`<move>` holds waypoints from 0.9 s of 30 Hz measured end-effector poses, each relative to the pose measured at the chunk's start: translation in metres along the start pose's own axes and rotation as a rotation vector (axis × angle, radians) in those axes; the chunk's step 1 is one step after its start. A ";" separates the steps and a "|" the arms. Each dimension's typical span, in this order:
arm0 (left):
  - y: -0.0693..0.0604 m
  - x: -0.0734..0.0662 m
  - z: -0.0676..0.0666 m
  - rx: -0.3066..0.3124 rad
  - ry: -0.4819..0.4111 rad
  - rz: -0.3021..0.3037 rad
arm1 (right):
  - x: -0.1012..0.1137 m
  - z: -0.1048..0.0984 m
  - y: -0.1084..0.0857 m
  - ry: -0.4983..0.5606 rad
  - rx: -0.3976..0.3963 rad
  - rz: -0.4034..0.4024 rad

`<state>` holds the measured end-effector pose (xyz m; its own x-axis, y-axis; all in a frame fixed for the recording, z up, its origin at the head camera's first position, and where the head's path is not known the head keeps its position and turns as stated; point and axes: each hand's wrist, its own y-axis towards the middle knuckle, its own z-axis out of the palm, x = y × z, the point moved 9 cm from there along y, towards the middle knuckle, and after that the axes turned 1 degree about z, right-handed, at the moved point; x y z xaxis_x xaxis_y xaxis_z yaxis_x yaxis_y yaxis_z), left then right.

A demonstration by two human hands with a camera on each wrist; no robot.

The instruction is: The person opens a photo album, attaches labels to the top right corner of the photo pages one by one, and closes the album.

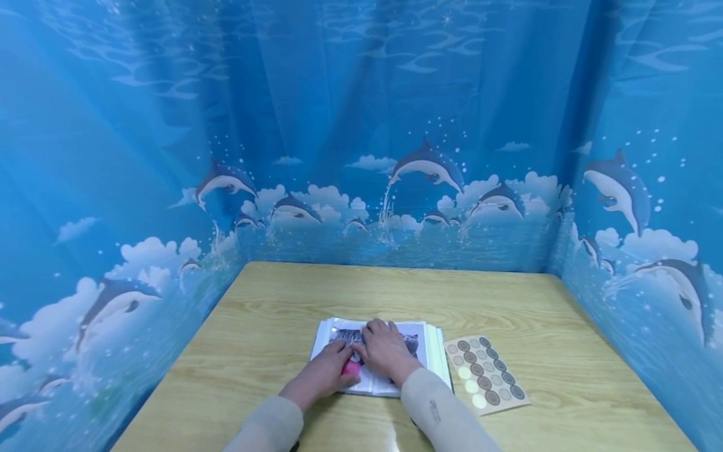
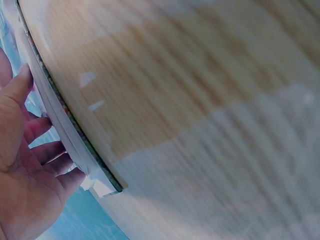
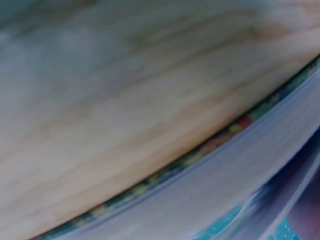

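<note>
An open book or album (image 1: pixel 437 358) with cat pictures lies on the table, its white pages under both hands. My left hand (image 1: pixel 322 376) rests over its lower left part, thumb and fingers spread around a small pink patch (image 1: pixel 351 367); whether that is a loose object or print, I cannot tell. Across the middle of the pages lies my right hand (image 1: pixel 386 351), fingers extended and touching the left hand's fingertips or nearly so. The left wrist view has the left hand (image 2: pixel 35 165) with slightly bent fingers by the page edges (image 2: pixel 75 145). Blurred page edges (image 3: pixel 200 190) fill the right wrist view's lower part.
Right of the book, a sheet of round brown and pale stickers or discs (image 1: pixel 473 407) lies on the wooden table (image 1: pixel 271 301). Blue dolphin-print curtains (image 1: pixel 339 125) hang behind the table and along both sides.
</note>
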<state>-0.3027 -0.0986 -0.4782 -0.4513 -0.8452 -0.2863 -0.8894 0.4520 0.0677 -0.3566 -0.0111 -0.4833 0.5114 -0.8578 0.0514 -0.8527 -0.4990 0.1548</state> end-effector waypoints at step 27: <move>0.004 0.003 0.003 0.025 0.024 -0.015 | 0.001 -0.003 -0.006 -0.055 0.030 -0.002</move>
<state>-0.3069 -0.0983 -0.4814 -0.4403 -0.8581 -0.2642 -0.8940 0.4464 0.0397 -0.3504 -0.0089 -0.4808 0.5070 -0.8620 -0.0031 -0.8550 -0.5033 0.1252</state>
